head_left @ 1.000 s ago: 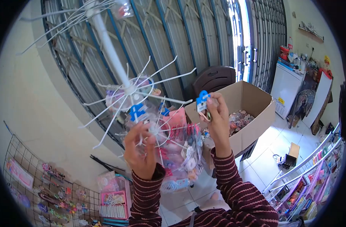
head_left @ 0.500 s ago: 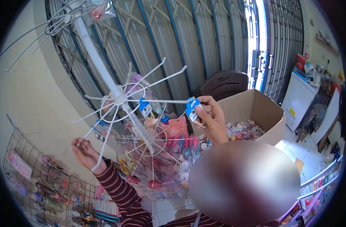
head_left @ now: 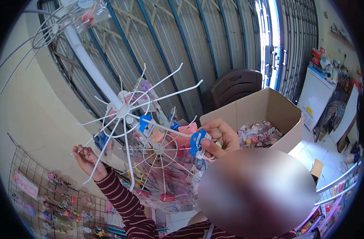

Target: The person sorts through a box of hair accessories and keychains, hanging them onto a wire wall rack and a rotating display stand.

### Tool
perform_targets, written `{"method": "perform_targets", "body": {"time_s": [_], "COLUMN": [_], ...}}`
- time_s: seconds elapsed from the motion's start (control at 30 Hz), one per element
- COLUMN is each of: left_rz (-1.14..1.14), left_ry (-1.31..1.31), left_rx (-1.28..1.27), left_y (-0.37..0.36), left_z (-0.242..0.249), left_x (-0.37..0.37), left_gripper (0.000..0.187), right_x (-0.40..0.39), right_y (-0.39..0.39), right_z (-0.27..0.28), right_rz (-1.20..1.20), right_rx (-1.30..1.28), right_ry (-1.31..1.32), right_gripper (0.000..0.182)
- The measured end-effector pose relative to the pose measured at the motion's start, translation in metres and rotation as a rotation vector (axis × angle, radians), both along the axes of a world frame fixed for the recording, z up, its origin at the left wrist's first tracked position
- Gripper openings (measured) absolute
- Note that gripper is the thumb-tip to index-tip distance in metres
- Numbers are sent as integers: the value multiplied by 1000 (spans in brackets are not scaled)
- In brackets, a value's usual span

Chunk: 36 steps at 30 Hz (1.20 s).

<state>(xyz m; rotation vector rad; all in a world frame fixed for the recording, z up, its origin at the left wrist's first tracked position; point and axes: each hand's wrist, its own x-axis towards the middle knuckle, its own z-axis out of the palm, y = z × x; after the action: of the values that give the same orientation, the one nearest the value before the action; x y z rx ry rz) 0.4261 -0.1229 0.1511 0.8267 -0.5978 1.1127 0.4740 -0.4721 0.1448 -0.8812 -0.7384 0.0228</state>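
Observation:
A white rotating display rack (head_left: 120, 109) with wire prongs stands in front of me. My left hand (head_left: 88, 161) is closed around the end of one prong at the left. My right hand (head_left: 224, 139) pinches a blue-and-white product card (head_left: 197, 144) between thumb and fingers, at the tip of another prong. A pinkish accessory hangs partly hidden below this card. Farther in on that same prong hangs a similar blue card (head_left: 146, 125). Lower down, the rack carries many plastic-wrapped accessories (head_left: 162, 175), several of them pink or red.
A cardboard box (head_left: 285, 119) holding a heap of small packets stands at the right, with a brown plastic chair (head_left: 235, 87) behind it. Metal shutters (head_left: 166, 44) form the back. A wire grid (head_left: 42, 199) with hanging accessories is at lower left. A blurred oval covers the lower right.
The rack has turned, bringing the prong by my right hand lower and angled downward. My right hand has moved down slightly with the card. My left hand stays on a prong.

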Motion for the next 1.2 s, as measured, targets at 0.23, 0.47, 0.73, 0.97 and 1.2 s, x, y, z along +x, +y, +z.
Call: {"method": "perform_targets", "body": {"time_s": [0.23,0.47,0.73,0.97,1.2], "left_rz": [-49,-11,24,-766,-1454], "left_ry": [-3,54,67,-102,-215], "left_rx": [-16,-74,-147,202,549], "left_y": [11,28,-22,-87,-223], "left_z": [-4,-28,-86,-165,-189], "left_x": [5,-8,-7,13,11], "left_gripper": [21,37,42,37,34], "right_x": [2,21,18,84,215], "right_y": [15,85,42,-68,-143], "right_z": [-1,-20,-56,-53,-39], "right_rz": [-135,-285,27,41,-172], "right_rx": [-141,-60,-380,-758,-1012], "right_ry": [-92,-124,-410,-539,-515], "right_gripper": [20,17,21,22,20]}}
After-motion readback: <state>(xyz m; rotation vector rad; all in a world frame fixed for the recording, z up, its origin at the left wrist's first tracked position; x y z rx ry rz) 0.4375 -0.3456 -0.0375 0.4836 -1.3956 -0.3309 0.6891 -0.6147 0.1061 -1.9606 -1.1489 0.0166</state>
